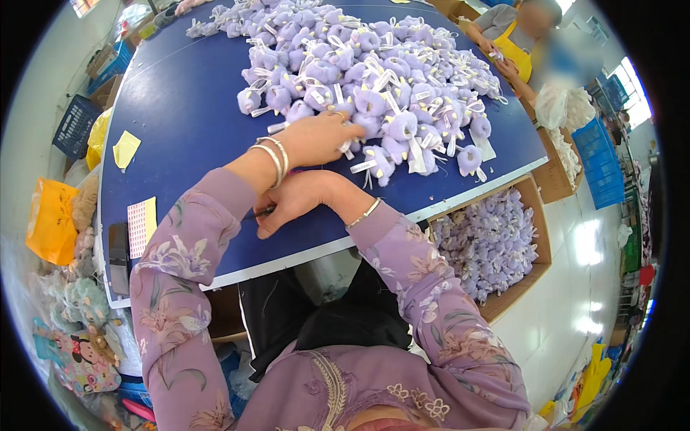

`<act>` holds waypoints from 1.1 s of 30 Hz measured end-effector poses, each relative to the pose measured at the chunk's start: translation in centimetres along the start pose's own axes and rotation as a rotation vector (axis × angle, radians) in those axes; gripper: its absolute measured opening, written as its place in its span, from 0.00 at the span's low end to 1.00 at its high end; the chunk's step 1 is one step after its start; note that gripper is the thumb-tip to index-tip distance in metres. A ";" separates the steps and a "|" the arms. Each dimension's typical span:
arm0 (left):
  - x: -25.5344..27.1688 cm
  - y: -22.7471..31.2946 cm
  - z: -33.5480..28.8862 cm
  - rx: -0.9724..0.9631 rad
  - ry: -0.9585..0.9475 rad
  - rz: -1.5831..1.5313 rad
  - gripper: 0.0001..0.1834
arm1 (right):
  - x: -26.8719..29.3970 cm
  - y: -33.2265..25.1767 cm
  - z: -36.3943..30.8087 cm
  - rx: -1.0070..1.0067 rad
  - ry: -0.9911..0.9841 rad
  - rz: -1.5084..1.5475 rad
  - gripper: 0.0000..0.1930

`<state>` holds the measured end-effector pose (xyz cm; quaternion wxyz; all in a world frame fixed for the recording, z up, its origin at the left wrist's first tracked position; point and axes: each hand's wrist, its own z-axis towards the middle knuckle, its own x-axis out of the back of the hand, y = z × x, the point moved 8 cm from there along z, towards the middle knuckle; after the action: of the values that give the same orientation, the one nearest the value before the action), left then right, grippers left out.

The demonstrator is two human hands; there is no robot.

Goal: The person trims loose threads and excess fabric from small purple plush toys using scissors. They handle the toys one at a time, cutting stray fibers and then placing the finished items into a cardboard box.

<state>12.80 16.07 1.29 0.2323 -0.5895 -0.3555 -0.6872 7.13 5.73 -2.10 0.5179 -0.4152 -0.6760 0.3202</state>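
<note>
A large heap of small lavender plush toys (370, 103) with white loops and tags covers the far part of the blue table (194, 115). My left hand (316, 138) reaches across to the heap's near edge, its fingers curled on one of the plush toys. Below it and partly behind its wrist is my right hand (300, 195), closed, thumb pointing left. A small dark piece of something shows at its thumb; most of it is hidden in the hand, and I cannot make out its kind.
An open cardboard box (540, 215) full of lavender plush toys stands below the table's right edge. On the table's left lie a yellow paper (126, 149), a sticker sheet (141, 224) and a dark phone-like object (118, 257). Another person (507, 43) works at the far right.
</note>
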 end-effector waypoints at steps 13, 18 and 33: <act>2.1 -7.7 -16.8 0.356 0.842 -1.710 0.26 | 9.5 1.2 -5.9 0.449 0.533 0.970 0.17; 1.5 -7.3 -16.8 0.241 0.760 -1.863 0.27 | 9.5 3.0 -4.9 0.169 0.930 0.720 0.17; 1.5 -5.9 -16.0 0.429 0.734 -1.092 0.24 | 9.2 1.5 -5.0 0.120 1.110 0.238 0.08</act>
<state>-2.16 7.84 0.68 0.0698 0.0038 -0.6278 -0.7752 11.18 14.66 1.87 0.7784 -0.5643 -0.2317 0.1483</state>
